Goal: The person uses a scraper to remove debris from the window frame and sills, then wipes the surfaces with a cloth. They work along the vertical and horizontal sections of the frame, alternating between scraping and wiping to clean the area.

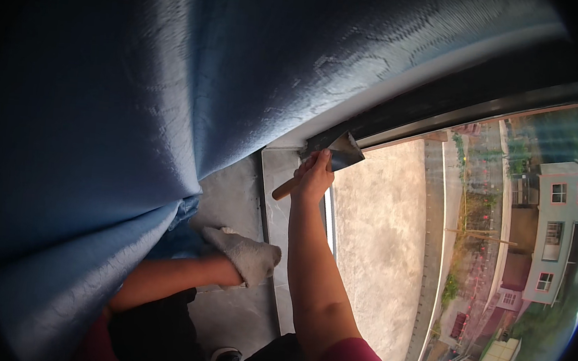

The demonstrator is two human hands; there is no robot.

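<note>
A scraper with a wide metal blade and wooden handle (284, 188) is in my right hand (315, 175). Its blade (348, 154) lies at the lower corner of the dark window frame (402, 121), close to the grey stone sill. My left hand (248, 259) wears a pale fabric glove or wrap and is lower in the view, over the grey floor, beside the gathered end of a blue patterned curtain (188, 208). Whether it grips the fabric cannot be made out. The curtain (256, 85) spreads broadly across the upper and left parts of the view.
The stone sill (280, 179) runs beside the window glass. Below are grey floor tiles (225, 314) and a dark shoe (224, 358). Outside the window are concrete ground (382, 230), plants and a house (555, 229).
</note>
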